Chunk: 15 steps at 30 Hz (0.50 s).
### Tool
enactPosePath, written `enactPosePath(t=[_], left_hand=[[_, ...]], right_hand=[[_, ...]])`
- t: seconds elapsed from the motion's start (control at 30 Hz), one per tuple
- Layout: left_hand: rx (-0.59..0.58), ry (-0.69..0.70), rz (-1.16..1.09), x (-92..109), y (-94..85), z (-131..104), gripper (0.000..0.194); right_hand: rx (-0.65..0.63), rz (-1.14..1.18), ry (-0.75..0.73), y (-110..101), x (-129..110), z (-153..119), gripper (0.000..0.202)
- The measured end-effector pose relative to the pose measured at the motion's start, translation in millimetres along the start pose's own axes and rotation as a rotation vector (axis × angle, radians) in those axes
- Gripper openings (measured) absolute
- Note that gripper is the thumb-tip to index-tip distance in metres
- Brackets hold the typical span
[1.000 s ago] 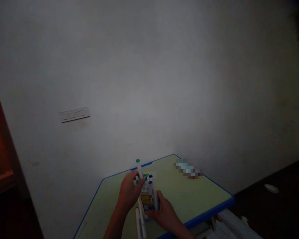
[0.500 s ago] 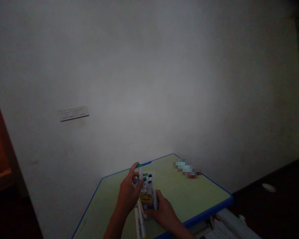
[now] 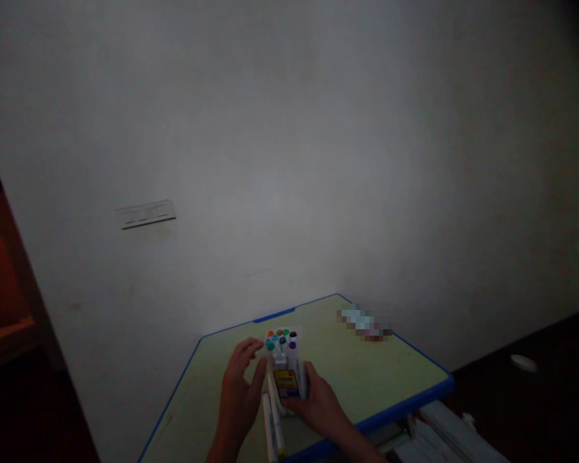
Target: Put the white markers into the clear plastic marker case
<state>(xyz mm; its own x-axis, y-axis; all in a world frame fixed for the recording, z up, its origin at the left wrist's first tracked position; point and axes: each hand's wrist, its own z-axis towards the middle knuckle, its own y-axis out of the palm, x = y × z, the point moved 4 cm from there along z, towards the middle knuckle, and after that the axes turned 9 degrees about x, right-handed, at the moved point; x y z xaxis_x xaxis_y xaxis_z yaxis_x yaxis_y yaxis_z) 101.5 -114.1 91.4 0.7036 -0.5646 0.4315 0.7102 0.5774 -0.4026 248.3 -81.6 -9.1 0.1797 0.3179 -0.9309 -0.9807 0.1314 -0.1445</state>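
A clear case of markers (image 3: 285, 384) stands upright on the table, with a yellow and dark label on its front. Several white markers with coloured caps, orange, green, blue, black and purple among them, stick up inside it. My right hand (image 3: 317, 404) is wrapped around the lower right side of the case. To the left of the case is my left hand (image 3: 244, 379), its fingers apart and holding nothing, with the fingertips close to a teal-capped marker (image 3: 269, 346). Loose white markers (image 3: 270, 424) lie on the table in front of the case, between my forearms.
The pale green table (image 3: 367, 379) has a blue edge and stands against a grey wall (image 3: 289, 161). A blurred-out item (image 3: 363, 321) lies near its far right edge. Papers (image 3: 444, 431) show below the right edge. A wall switch plate (image 3: 147, 213) is at left.
The green-capped marker my left hand held up is now down among the others in the case. My left hand has let go and drawn back to the left. My right hand keeps its hold.
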Motion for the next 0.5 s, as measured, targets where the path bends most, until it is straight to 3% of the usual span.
enactPosePath(t=[0.07, 0.2, 0.27, 0.4, 0.5], left_hand=[[-0.013, -0.142, 0.098, -22, -0.5, -19, 0.032], [-0.375, -0.405, 0.259, -60, 17.0, -62, 0.038], [-0.465, -0.435, 0.302, -66, 22.4, -72, 0.039], [-0.500, -0.424, 0.379, -63, 23.0, -70, 0.042], [-0.514, -0.396, 0.475, -61, 22.0, -64, 0.029]], right_hand=[[0.001, -0.012, -0.008, 0, 2, 1, 0.043], [0.019, -0.046, -0.016, -1, 6, 1, 0.045], [0.018, -0.050, -0.018, 0, 7, 1, 0.044], [0.013, -0.058, -0.027, 2, 7, 2, 0.043], [0.020, -0.064, -0.025, 2, 6, 2, 0.044]])
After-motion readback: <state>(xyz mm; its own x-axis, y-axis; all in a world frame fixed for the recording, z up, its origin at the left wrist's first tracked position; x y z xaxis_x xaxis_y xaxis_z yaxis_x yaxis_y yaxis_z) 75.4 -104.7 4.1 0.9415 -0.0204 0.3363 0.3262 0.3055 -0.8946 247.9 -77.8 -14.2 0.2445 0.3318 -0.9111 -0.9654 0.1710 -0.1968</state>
